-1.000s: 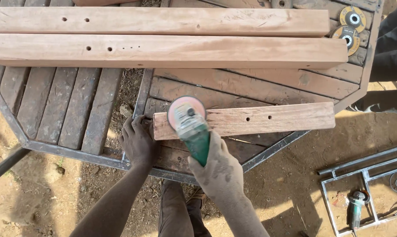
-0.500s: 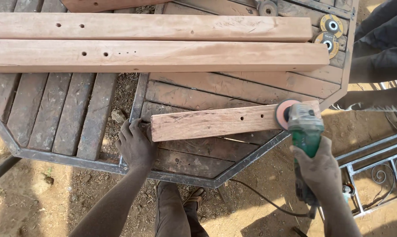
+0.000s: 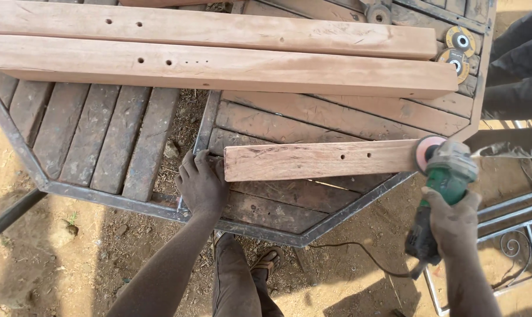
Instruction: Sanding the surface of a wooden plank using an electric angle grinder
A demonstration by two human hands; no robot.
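The left hand (image 3: 202, 183) presses down, fingers curled over the left end of a short wooden plank (image 3: 321, 159) lying across the slatted desk (image 3: 95, 138). The right hand (image 3: 454, 223) is closed around a green angle grinder (image 3: 445, 176), its disc touching the plank's right end. Two longer beams (image 3: 219, 64) lie well beyond, farther up the desk.
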